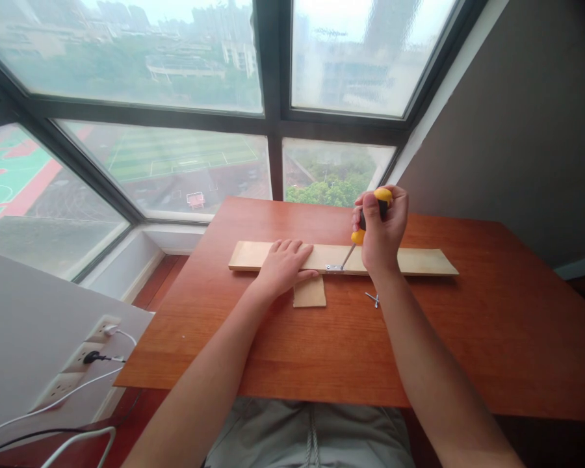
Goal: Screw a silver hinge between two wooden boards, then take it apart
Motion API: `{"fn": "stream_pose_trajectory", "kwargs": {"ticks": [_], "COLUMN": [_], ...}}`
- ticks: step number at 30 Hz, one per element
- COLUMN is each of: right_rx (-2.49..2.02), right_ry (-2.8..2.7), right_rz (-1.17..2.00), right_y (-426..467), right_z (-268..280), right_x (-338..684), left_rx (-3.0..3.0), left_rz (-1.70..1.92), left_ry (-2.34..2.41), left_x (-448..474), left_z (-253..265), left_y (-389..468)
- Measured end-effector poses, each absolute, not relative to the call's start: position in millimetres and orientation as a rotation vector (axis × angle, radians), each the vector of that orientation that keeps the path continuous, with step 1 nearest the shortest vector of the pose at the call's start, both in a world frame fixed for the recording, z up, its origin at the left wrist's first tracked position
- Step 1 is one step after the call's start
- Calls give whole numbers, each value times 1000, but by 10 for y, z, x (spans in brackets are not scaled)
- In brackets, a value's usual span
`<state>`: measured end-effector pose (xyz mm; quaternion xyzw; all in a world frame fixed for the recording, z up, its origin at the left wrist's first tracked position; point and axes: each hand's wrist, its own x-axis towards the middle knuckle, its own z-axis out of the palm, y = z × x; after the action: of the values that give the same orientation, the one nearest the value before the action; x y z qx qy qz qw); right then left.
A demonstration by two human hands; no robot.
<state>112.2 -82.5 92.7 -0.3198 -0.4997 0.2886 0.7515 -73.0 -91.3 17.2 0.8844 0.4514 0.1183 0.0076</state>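
Note:
A long pale wooden board (424, 261) lies across the table. My left hand (285, 265) rests flat on it, fingers stretched out and thumb along the near edge. My right hand (386, 227) is wrapped round the handle of a yellow and black screwdriver (350, 255), held tilted. Its tip meets the right end of a small metal bracket (333, 268) at the board's near edge. A small square piece of wood (310, 294) lies just in front of the board, close to my left thumb. Two or so loose screws (373, 299) lie crossed nearer my right forearm.
The reddish-brown table (199, 338) stands by large windows. A grey wall (507, 130) rises at the right. Left of the table, wall sockets (73, 361) hold plugs, with white and black cables (53, 400) running low beside the table's edge.

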Motion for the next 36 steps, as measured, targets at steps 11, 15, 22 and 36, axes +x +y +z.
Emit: {"fn": "stream_pose_trajectory", "kwargs": {"ticks": [11,15,22,36], "right_rx": [-644,-680,-706,-725], "right_ry": [-1062,-1050,-1095,-1102], "right_rz": [739,706,745,735], "right_y": [-801,-806,-830,-817], "right_z": [891,897,911,879], "right_x": [1195,1195,1216,1272], "left_rx": [2779,2782,2755,2758], "left_rz": [383,370,368,372], "left_ry": [1413,1406,1408,1402], "left_x": [-735,-734,-735,-740], "left_z": [150,159,161,162], "left_y": [-913,-911,-914,-917]}}
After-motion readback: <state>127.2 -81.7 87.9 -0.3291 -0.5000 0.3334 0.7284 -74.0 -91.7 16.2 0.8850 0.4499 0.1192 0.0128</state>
